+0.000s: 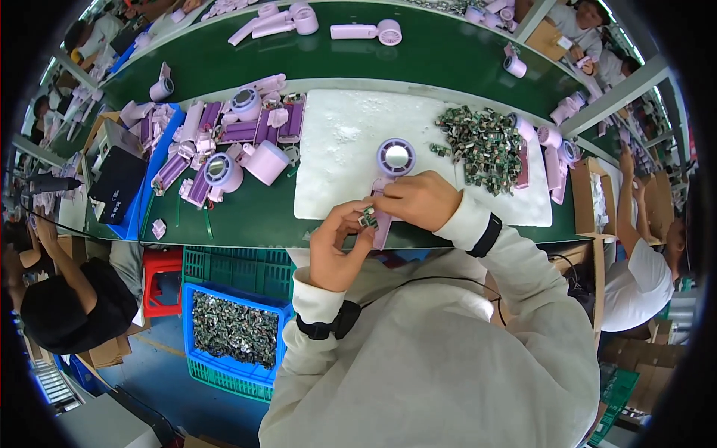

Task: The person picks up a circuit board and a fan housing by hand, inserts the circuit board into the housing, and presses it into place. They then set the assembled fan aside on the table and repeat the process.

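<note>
A lilac handheld fan (396,157) lies on the white foam board (351,142), its round head away from me and its handle pointing toward me. My right hand (422,200) is closed over the upper part of the handle, with the fingertips pinched there. Whether they also grip some small part is hidden. Just left of the handle, my left hand (340,246) pinches small green circuit boards (368,218) between thumb and fingers. A heap of similar boards (482,145) covers the right side of the foam board.
Lilac fan shells and parts (265,160) crowd the bench at left, beside a blue tray (160,160). Behind the foam board runs a green belt (448,52) carrying fans. A blue crate (280,332) full of boards stands below left. Other people sit at both sides.
</note>
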Tool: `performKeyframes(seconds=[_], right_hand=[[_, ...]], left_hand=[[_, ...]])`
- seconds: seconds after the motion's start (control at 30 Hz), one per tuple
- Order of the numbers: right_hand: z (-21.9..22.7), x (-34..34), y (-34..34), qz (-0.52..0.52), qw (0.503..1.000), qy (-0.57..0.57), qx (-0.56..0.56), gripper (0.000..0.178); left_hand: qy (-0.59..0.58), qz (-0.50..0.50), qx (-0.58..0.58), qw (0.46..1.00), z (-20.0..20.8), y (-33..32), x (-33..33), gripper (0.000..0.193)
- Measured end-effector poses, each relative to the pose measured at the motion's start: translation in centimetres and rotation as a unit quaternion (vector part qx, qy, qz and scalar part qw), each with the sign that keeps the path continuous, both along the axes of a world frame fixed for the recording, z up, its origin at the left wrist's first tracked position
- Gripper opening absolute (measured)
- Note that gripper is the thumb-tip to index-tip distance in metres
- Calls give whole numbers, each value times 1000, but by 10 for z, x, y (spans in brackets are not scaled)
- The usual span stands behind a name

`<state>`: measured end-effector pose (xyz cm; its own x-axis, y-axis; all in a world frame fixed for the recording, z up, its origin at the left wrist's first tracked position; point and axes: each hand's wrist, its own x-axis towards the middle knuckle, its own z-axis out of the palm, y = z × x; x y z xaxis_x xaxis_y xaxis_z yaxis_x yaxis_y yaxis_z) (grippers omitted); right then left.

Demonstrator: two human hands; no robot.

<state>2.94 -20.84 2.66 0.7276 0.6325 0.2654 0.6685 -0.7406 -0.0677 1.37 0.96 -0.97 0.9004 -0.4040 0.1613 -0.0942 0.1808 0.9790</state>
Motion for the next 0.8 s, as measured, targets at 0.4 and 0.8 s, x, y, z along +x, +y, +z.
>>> performKeyframes(seconds=[0.4, 0.8], right_hand=[[0, 12, -5, 69, 997, 26, 2, 24], [3, 10, 14, -89, 977, 95, 168, 14]], left_hand=[[68, 33, -73, 994, -5, -5, -2, 34], [68, 105, -52, 991, -3, -2, 11, 28]])
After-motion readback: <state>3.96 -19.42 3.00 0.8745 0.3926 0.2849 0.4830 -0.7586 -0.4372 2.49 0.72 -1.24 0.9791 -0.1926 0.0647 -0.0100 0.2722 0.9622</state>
